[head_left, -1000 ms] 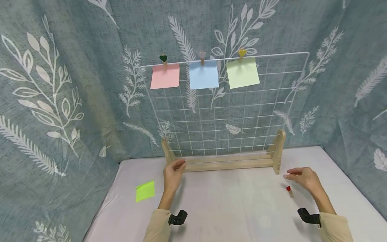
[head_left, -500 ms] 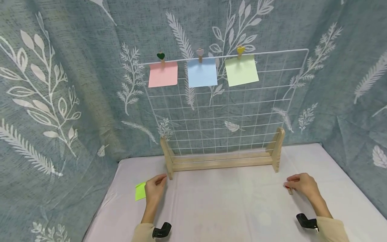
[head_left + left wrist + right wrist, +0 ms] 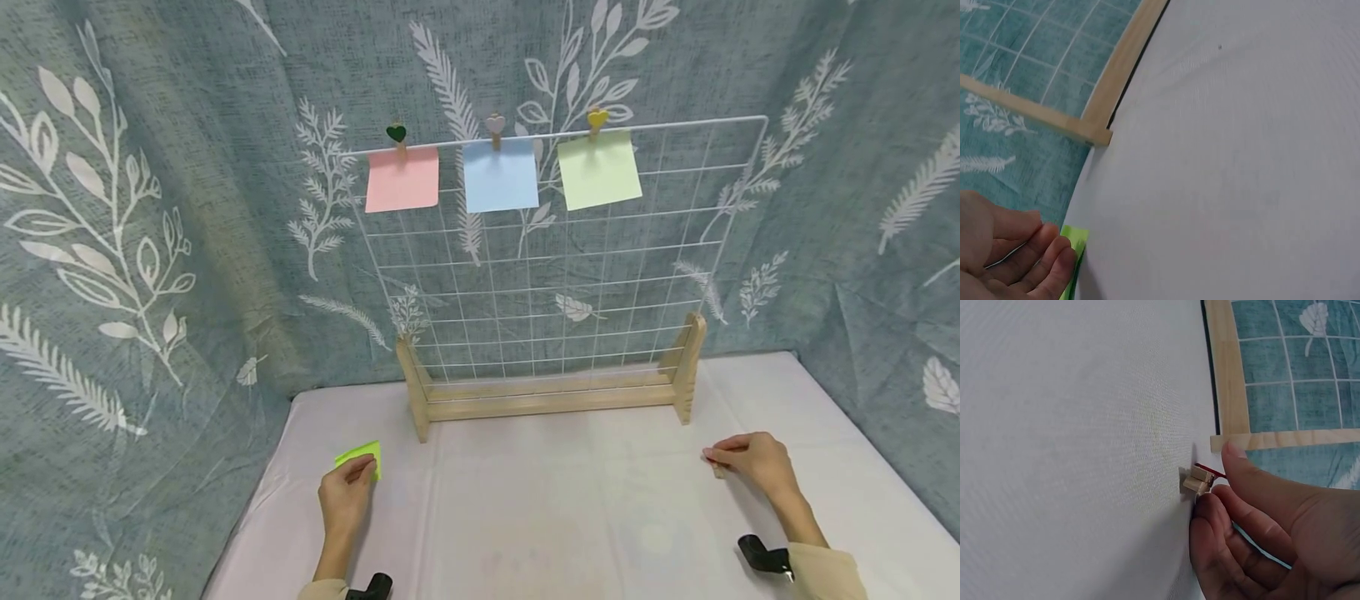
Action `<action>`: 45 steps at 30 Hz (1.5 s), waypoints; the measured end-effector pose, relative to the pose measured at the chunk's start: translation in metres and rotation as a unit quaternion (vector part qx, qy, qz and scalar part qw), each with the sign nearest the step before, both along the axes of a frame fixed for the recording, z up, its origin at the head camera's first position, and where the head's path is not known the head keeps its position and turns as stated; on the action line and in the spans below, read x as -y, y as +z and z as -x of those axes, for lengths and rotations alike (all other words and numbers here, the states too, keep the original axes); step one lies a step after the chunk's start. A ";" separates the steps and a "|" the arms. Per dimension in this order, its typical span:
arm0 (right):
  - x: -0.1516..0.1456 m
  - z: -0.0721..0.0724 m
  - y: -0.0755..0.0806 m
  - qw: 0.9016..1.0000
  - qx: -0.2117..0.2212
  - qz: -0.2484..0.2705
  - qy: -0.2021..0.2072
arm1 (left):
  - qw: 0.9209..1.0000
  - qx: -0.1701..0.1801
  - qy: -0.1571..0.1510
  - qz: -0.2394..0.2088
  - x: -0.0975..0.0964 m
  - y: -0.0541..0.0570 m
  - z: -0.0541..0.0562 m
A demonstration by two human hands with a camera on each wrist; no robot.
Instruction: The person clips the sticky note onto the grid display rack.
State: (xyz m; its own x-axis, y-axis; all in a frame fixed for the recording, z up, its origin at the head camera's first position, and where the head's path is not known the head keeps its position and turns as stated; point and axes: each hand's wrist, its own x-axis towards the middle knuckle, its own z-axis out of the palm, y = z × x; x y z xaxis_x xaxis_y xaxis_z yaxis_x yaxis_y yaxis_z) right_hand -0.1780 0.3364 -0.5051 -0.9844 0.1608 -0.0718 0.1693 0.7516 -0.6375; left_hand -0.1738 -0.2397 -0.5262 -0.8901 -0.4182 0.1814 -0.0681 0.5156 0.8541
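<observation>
In the head view's lower left, the green note [image 3: 372, 448] lies at the fingertips of the nearer left hand [image 3: 346, 497], whether grasped I cannot tell, while at lower right the right hand [image 3: 759, 463] pinches the wooden clip [image 3: 1197, 480].

You can read no text, label, brand, number or sign in any of the three views, whether you look from the head, the left wrist or the right wrist.
</observation>
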 end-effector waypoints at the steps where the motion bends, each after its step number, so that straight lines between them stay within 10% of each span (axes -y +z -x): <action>1: 0.000 0.000 0.000 1.000 0.000 -0.001 -0.002 | 1.000 0.001 0.002 0.000 0.002 -0.001 -0.001; 14: -0.001 -0.004 0.000 1.000 0.005 0.017 0.014 | 0.998 -0.022 0.063 0.016 0.039 -0.005 0.004; 27: 0.007 -0.001 0.008 0.998 0.004 -0.032 0.048 | 0.995 0.066 0.016 0.074 0.050 0.003 0.022; 37: 0.009 0.000 0.004 0.997 -0.005 -0.030 0.076 | 0.993 0.062 0.001 0.100 0.060 0.001 0.026; 45: 0.010 -0.002 0.005 0.997 -0.010 -0.031 0.065 | 0.998 0.054 0.004 0.013 0.071 -0.008 0.023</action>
